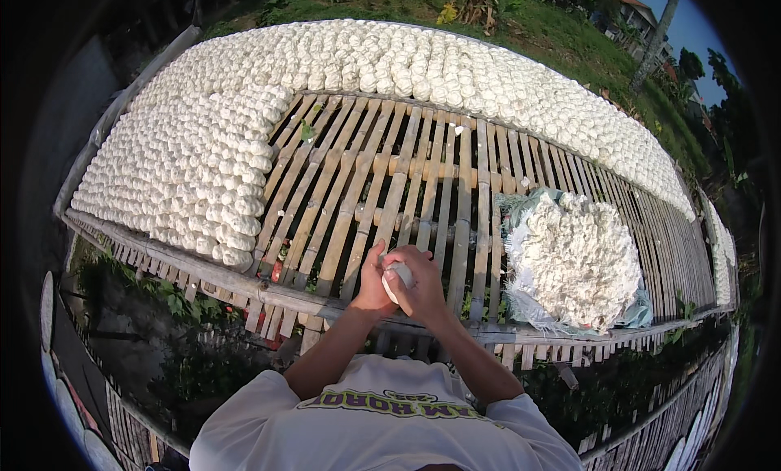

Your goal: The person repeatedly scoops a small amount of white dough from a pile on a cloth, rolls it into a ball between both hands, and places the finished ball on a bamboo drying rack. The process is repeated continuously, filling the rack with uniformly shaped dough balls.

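Between my two palms, in front of my chest and over the near edge of the rack, sits a white lump of crumbly, dough-like stuff (397,282). My left hand (374,282) is cupped around its left side. My right hand (423,280) wraps it from the right and over the top, so most of it is hidden. To my right, a heap of the same loose white stuff (578,259) lies on a frayed pale blue-green woven sack (521,300). Rows of white rounded balls (179,162) cover the rack's left part and its far side.
The slatted bamboo rack (358,194) stretches out before me, with gaps between slats and a pole along its near edge (285,298). A green leaf (307,131) and white crumbs lie on it. Grass (553,40) and a tree trunk (657,36) are beyond.
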Demonstrator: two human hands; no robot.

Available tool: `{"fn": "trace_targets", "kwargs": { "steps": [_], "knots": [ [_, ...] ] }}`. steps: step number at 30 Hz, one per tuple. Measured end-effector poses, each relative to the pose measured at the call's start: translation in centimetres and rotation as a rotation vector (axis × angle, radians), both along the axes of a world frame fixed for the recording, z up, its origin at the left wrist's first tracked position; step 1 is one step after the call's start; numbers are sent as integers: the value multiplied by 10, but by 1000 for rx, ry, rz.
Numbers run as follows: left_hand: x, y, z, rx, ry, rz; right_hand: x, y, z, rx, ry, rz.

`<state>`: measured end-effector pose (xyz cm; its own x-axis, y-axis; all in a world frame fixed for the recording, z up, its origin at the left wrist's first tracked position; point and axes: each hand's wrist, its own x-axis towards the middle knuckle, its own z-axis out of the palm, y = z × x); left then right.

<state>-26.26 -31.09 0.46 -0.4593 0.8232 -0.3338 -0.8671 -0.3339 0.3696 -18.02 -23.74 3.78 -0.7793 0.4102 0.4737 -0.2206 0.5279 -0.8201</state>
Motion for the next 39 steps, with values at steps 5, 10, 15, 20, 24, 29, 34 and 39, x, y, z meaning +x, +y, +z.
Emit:
{"fn": "trace_targets", "kwargs": {
  "steps": [5,10,15,20,24,29,34,39],
  "knots": [
    [-5,3,-12,15,0,-40,-2,-4,5,-100,40,-55],
    [10,-11,-2,72,213,107,-3,-12,1,188,157,-156],
    [-7,-18,18,289,276,-37,-4,-10,6,285,204,-74],
    [-2,-18,26,-8,322,307,-23,-19,14,213,259,-176],
    [-11,-28,26,361,200,174,-23,-20,20,392,221,-38],
    [-12,-23,23,165,192,352,-37,-15,21,259,174,-33],
    [-17,-26,25,250,189,273,-41,-21,24,317,248,-29],
    [-31,-28,33,126,160,198,-38,-17,33,177,69,32]
  ]
}}
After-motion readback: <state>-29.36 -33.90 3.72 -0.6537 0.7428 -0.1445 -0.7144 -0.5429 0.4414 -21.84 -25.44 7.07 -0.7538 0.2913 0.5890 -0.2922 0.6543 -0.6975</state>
